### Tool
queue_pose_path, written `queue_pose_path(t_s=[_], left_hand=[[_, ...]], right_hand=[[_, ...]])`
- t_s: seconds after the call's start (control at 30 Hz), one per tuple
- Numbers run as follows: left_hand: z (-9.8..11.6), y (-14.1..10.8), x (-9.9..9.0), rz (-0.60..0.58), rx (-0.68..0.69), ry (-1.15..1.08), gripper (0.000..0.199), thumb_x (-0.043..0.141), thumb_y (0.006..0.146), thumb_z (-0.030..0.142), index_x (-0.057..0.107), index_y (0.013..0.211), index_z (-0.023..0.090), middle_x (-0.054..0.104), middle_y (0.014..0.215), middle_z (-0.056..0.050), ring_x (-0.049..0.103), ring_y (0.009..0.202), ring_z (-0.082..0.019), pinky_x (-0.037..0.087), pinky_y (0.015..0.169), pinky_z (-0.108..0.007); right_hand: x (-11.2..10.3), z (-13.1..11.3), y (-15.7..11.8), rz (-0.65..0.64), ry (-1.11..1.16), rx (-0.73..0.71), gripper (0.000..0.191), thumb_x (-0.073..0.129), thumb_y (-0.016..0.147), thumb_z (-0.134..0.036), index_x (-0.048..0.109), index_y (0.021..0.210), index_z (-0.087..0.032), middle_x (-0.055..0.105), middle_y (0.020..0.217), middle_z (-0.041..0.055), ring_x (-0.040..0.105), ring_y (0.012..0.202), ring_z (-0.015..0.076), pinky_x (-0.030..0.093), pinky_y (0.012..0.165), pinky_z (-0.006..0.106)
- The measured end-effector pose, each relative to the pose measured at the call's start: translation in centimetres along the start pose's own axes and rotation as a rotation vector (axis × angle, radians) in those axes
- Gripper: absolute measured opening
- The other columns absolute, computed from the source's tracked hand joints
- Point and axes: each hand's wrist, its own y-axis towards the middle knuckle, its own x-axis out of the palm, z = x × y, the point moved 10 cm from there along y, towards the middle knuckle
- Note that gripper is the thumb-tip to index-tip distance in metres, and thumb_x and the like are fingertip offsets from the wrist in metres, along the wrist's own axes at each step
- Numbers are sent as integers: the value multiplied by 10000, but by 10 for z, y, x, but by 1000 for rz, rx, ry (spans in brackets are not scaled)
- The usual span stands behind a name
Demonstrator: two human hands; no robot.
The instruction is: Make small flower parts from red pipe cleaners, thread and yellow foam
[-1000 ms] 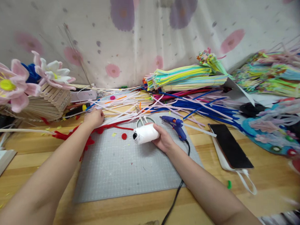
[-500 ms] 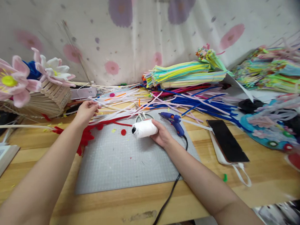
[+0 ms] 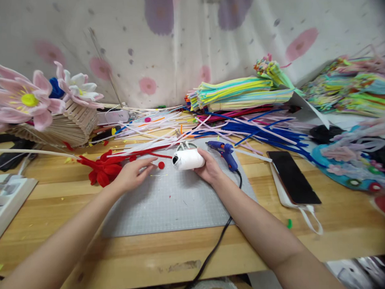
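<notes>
My right hand (image 3: 209, 167) is wrapped round the near end of a white roll (image 3: 190, 159) with a dark hole in its end, which looks like a spool of thread. Grey scissor handles (image 3: 186, 145) show just behind the roll; the blades are hidden. Over the left part of the grey cutting mat (image 3: 182, 204), my left hand (image 3: 135, 174) reaches with fingers stretched and thumb apart. Just past its fingertips is a small red disc (image 3: 161, 165), with thin yellow strands (image 3: 158, 175) close by. A red fuzzy flower (image 3: 102, 169) lies left of that hand.
A blue glue gun (image 3: 223, 154) with a black cord lies right of the roll. Further right is a phone (image 3: 294, 176) on a white power bank. Pipe cleaners (image 3: 241, 92) are heaped along the back. Pink flowers (image 3: 29, 99) and a power strip (image 3: 11, 205) are at left.
My left hand has come back from the white stems at the rear and moved right, over the mat near the red disc. My right hand still holds the white roll. The view has shifted slightly.
</notes>
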Motion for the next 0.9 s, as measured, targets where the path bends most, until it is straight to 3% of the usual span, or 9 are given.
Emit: queue_pose_path(t_s=[0.1, 0.17, 0.23, 0.33, 0.43, 0.6, 0.7, 0.83, 0.9], left_hand=[[-20, 3, -19, 104, -150, -31, 424, 367, 843, 383, 528, 1197, 215, 683, 1004, -32, 619, 903, -180, 479, 750, -282], [-33, 7, -37, 228, -215, 64, 388, 391, 827, 357, 556, 1143, 203, 660, 1060, -47, 590, 992, -196, 455, 837, -306], [-43, 15, -48, 276, -250, 228, 393, 440, 791, 327, 544, 1143, 185, 610, 1148, -75, 533, 1091, -225, 407, 923, -338], [-62, 32, -41, 125, -303, 445, 456, 516, 713, 302, 528, 1142, 147, 571, 1174, -128, 492, 1125, -280, 391, 934, -375], [-80, 40, -25, -85, -366, 535, 340, 490, 682, 232, 584, 1006, 185, 606, 1086, -113, 540, 1045, -277, 432, 847, -364], [-79, 45, -24, -148, -329, 535, 300, 477, 653, 244, 602, 922, 194, 604, 1056, -125, 542, 1026, -298, 442, 809, -385], [-78, 53, -36, -55, -295, 365, 386, 498, 622, 250, 570, 998, 198, 581, 1109, -96, 532, 1049, -263, 430, 865, -344], [-94, 72, -64, 213, -385, 206, 445, 431, 695, 246, 507, 1130, 191, 533, 1211, -86, 500, 1110, -227, 393, 935, -321], [-103, 84, -61, 207, -436, 266, 520, 447, 707, 280, 464, 1210, 151, 490, 1266, -127, 453, 1169, -260, 363, 970, -353]], right_hand=[[0, 0, 1, -4, 6, 0, 264, 655, 632, -369, 610, 817, -187, 617, 708, 4, 542, 590, 119, 424, 463, 219], [0, 1, 1, -6, 11, 4, 269, 657, 634, -373, 611, 825, -189, 618, 711, 4, 543, 586, 118, 420, 459, 216], [0, 1, 1, -9, 9, 8, 273, 658, 639, -380, 607, 830, -192, 616, 708, 1, 542, 580, 115, 414, 456, 215], [1, 2, 1, -14, 2, 10, 282, 658, 645, -392, 605, 835, -191, 610, 702, -5, 536, 568, 110, 409, 452, 215], [2, 2, 0, -21, 13, 14, 291, 665, 636, -392, 612, 834, -185, 612, 704, -6, 538, 576, 109, 416, 463, 217], [2, 3, 0, -15, 25, 34, 281, 663, 634, -388, 625, 828, -189, 620, 722, 6, 545, 613, 121, 414, 497, 227], [2, 4, 0, -18, 9, 40, 285, 655, 639, -402, 629, 832, -194, 619, 734, 12, 538, 620, 126, 404, 507, 236], [2, 3, 0, -29, -11, 43, 302, 649, 644, -423, 630, 844, -198, 615, 750, 14, 528, 624, 128, 385, 495, 236], [2, 3, 0, -25, -18, 40, 302, 647, 647, -427, 631, 845, -200, 613, 759, 13, 526, 626, 126, 382, 494, 233]])
